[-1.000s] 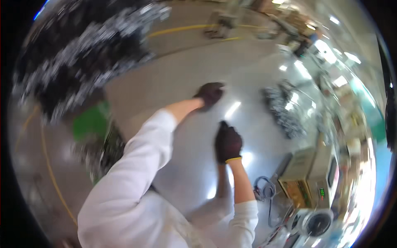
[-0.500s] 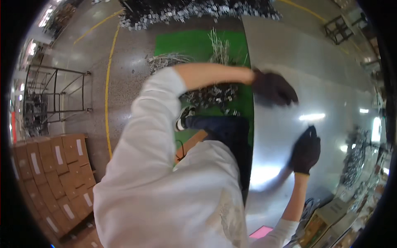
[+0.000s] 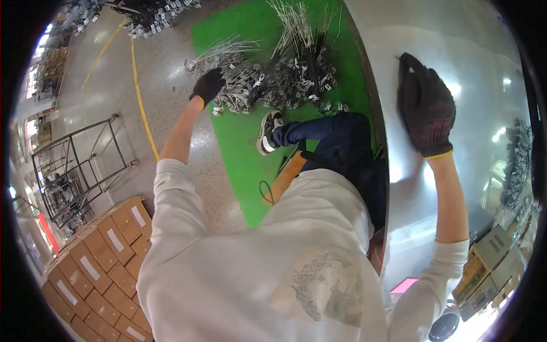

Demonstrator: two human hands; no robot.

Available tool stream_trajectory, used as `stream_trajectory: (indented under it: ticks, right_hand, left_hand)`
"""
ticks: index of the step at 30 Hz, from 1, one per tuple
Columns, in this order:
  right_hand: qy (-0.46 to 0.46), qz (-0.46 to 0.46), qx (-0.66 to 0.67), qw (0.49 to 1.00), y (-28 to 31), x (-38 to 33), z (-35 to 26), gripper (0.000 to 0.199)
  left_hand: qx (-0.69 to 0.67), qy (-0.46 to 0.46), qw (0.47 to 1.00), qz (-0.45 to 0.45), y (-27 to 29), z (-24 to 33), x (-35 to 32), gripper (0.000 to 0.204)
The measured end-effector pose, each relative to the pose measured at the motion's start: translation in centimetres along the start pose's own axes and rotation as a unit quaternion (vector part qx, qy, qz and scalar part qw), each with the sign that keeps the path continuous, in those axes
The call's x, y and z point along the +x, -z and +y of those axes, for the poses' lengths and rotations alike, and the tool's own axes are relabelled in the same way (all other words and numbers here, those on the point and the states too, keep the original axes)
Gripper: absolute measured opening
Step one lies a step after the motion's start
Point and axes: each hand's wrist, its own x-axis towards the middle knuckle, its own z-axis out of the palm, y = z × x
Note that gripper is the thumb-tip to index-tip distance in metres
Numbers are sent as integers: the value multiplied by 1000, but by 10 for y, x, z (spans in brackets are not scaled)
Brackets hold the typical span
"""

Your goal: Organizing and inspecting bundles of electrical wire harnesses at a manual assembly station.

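My left hand (image 3: 209,85), in a dark knitted glove with a yellow cuff, reaches down to the left side of a pile of cable bundles (image 3: 242,82). Its fingers look stretched out at the cables' edge; whether they touch them is unclear. The bundles have pale, thin wire ends and small grey-silver connectors, and lie on a green mat (image 3: 231,165). Beside them, more black cables (image 3: 307,71) stand up with whitish ends. On the right, my gloved right hand (image 3: 424,108) rests on the shiny metal tabletop (image 3: 416,233), fingers extended, holding nothing.
Stacked cardboard boxes (image 3: 99,273) stand at the lower left, near a black metal frame rack (image 3: 85,165). More cable bundles (image 3: 154,17) lie at the far left. A beige box-shaped device (image 3: 484,251) and a pink sheet (image 3: 404,285) are at the lower right. My leg and shoe (image 3: 268,132) extend over the mat.
My left hand has swung from above the tabletop leftward to the cable pile. My right hand has moved farther forward along the tabletop. The whole view has turned toward the left.
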Motion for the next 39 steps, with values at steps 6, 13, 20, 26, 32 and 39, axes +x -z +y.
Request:
stream_trajectory:
  ticks: [6, 13, 20, 26, 32, 39]
  right_hand:
    - [1, 3, 3, 1000, -21, 35, -20, 35]
    - [27, 52, 57, 997, -39, 54, -26, 34]
    - [-21, 70, 79, 994, -31, 61, -44, 17]
    - [79, 235, 270, 930, -73, 49, -1, 18]
    - [-46, 78, 132, 987, -31, 47, -24, 20]
    - [-11, 128, 150, 980, -38, 35, -15, 21]
  left_hand:
    - [-261, 269, 924, 76, -45, 17, -16, 102]
    - [-276, 224, 930, 91, -57, 9, 10, 100]
    - [23, 213, 973, -85, -75, 33, -19, 61]
    - [53, 130, 967, -210, -92, 70, -93, 52]
    - [-13, 136, 964, -229, -116, 74, -142, 49]
    - [-461, 331, 807, -161, -118, 30, -208, 33]
